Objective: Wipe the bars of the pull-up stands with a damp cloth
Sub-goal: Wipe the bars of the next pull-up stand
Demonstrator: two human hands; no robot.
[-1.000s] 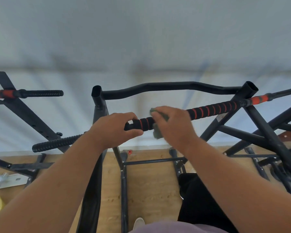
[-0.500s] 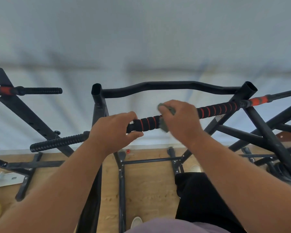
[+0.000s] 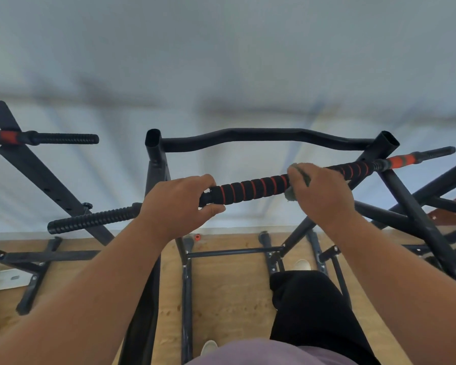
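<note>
Slipping of the small grey-green damp cloth (image 3: 298,184) is the first risk: the right hand (image 3: 320,194) has its fingers curled over the long black foam-wrapped bar with red spiral stripes (image 3: 253,188) with the cloth pressed under them, and only two small edges of the cloth show, so the hold on it may be thin. If the ridges of the foam catch the fabric, the cloth could bunch up or fall to the wooden floor (image 3: 221,299) under the bar. The left hand (image 3: 179,206) closes thumb and fingers around the same bar at its bare end, to the left of the striped foam, and it seems to steady it. If this grip loosens, the bar could turn or shift under the wiping pressure (it appears to lie loosely across the frame, but this cannot be confirmed). A wet cloth may also leave the foam soaked.

Counted: two hands, one cloth, one striped bar under both hands, one curved black steel top bar (image 3: 261,137) behind it, one separate black ribbed handle with red section (image 3: 50,138) far to the left of it. Other frame tubes to the right of the bar overlap too much to count.
</note>
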